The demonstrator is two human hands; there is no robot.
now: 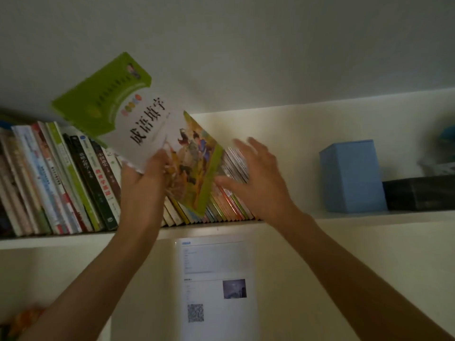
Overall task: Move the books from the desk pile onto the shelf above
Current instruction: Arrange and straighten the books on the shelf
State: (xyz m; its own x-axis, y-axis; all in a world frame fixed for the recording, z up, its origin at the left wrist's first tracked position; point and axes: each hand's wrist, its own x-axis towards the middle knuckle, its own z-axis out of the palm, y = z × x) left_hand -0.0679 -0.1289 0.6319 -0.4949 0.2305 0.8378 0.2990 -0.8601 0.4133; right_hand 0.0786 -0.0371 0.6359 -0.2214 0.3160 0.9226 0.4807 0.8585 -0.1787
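Above the white shelf's front edge (221, 230), the left hand (145, 178) pinches a thin green-and-white paperback (138, 134) by its lower edge; light, floppy. The right hand (258, 178), fingers spread, steadies the leaning books (231, 193).

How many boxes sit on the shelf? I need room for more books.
2: a blue box stands right of the books, and a black box lies against its right side. More may be hidden beyond the frame.
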